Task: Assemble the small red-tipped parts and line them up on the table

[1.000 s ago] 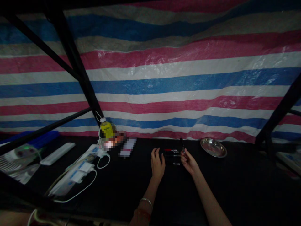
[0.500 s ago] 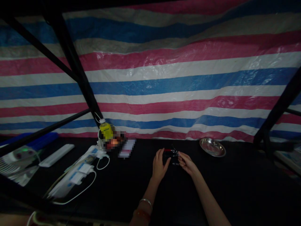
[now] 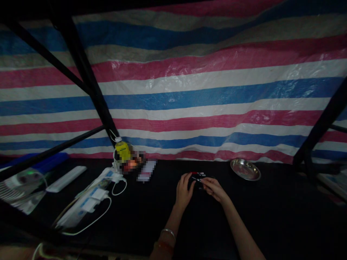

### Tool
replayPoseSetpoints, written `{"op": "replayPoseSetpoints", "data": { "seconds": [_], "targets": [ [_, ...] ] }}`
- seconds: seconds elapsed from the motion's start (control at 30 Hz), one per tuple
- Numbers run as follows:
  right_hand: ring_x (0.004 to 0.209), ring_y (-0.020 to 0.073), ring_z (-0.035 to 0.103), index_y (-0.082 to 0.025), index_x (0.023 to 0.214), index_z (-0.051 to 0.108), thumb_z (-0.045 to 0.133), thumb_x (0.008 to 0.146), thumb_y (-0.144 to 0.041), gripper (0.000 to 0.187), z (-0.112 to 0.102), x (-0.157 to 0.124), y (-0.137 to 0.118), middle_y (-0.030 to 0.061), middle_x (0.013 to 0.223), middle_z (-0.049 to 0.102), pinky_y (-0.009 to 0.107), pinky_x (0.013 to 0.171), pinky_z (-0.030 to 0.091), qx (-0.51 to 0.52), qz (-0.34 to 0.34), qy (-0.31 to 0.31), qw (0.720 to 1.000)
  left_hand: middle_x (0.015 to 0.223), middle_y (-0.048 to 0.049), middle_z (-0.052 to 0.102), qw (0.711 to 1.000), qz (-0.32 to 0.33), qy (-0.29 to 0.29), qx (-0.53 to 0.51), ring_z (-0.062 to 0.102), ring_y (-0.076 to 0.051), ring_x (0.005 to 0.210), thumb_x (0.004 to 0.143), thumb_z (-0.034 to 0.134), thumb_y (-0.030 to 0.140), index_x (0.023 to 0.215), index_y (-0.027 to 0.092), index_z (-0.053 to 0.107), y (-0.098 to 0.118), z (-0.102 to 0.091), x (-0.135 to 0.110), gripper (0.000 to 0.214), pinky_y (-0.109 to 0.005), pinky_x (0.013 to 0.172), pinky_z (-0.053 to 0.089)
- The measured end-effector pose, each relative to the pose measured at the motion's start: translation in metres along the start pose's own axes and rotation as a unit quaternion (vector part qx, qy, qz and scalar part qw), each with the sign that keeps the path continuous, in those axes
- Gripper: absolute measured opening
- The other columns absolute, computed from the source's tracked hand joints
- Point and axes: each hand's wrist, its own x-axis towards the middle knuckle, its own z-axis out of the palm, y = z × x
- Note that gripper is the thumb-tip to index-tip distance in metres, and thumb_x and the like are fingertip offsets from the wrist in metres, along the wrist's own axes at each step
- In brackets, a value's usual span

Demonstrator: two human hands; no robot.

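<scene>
My left hand (image 3: 184,191) rests low over the black tabletop, fingers curled and thumb set apart from them. Whatever lies within its grasp is dark and cannot be made out. Pinched in the fingertips of my right hand (image 3: 214,189) is a thin shiny stick (image 3: 197,179), pointing left toward my left thumb and fingers. Just beyond it lies a slim red item with silvery ends (image 3: 195,173), close to my left fingertips. A small dark glinting piece (image 3: 200,187) shows between the hands, partly hidden by my right fingers.
A round metal dish (image 3: 245,169) sits to the right. Leftward are a blurred phone-like rectangle (image 3: 147,170), a yellow-labelled bottle (image 3: 122,150), a power strip (image 3: 89,198) with white cables, a long white case (image 3: 66,179) and a fan (image 3: 20,186). Black frame bars (image 3: 92,94) stand before a striped sheet (image 3: 206,97).
The thin stick in my right hand has swung from pointing up to lying nearly level, toward my left hand. My right fingers moved slightly left; the red item shows more plainly.
</scene>
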Motion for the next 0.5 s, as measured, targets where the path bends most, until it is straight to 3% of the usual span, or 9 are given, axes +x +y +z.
{"op": "replayPoseSetpoints", "data": {
  "seconds": [0.23,0.37,0.43,0.5],
  "targets": [
    [0.032,0.0004,0.018,-0.017,0.068,0.051,0.074,0.06,-0.045,0.036,-0.005,0.001,-0.001,-0.0134,0.039,0.027,0.019,0.035,0.007,0.056,0.006,0.03,0.998,0.093,-0.004,0.061,0.999,0.0,-0.032,-0.011,0.059,-0.016,0.086,0.089,0.044,0.027,0.103,0.023,0.058,0.002,-0.001,0.002,0.02,-0.031,0.078,0.05],
    [0.033,0.0023,0.017,-0.017,0.077,0.056,0.062,0.065,-0.041,0.027,-0.013,0.001,-0.006,-0.0128,0.041,0.025,0.018,0.035,0.008,0.125,-0.024,0.043,0.991,0.091,-0.0033,0.062,0.998,-0.024,-0.044,-0.023,0.059,-0.015,0.085,0.089,0.044,0.027,0.098,0.023,0.06,0.001,-0.002,0.004,0.019,-0.03,0.078,0.048],
    [0.033,0.0039,0.019,-0.018,0.083,0.057,0.052,0.065,-0.038,0.027,-0.02,0.002,-0.008,-0.0118,0.042,0.026,0.018,0.035,0.012,0.146,-0.072,0.075,0.984,0.091,-0.0029,0.062,0.997,-0.053,-0.04,-0.038,0.059,-0.014,0.083,0.089,0.043,0.028,0.097,0.022,0.06,0.0,-0.002,0.005,0.019,-0.029,0.076,0.048],
    [0.032,0.0052,0.021,-0.019,0.082,0.055,0.045,0.063,-0.035,0.027,-0.027,0.006,-0.007,-0.0112,0.042,0.027,0.018,0.035,0.016,0.111,-0.122,0.159,0.973,0.091,-0.0027,0.062,0.995,-0.076,-0.039,-0.041,0.059,-0.015,0.082,0.089,0.045,0.028,0.095,0.022,0.061,-0.002,-0.002,0.006,0.018,-0.029,0.076,0.047]
  ]
}}
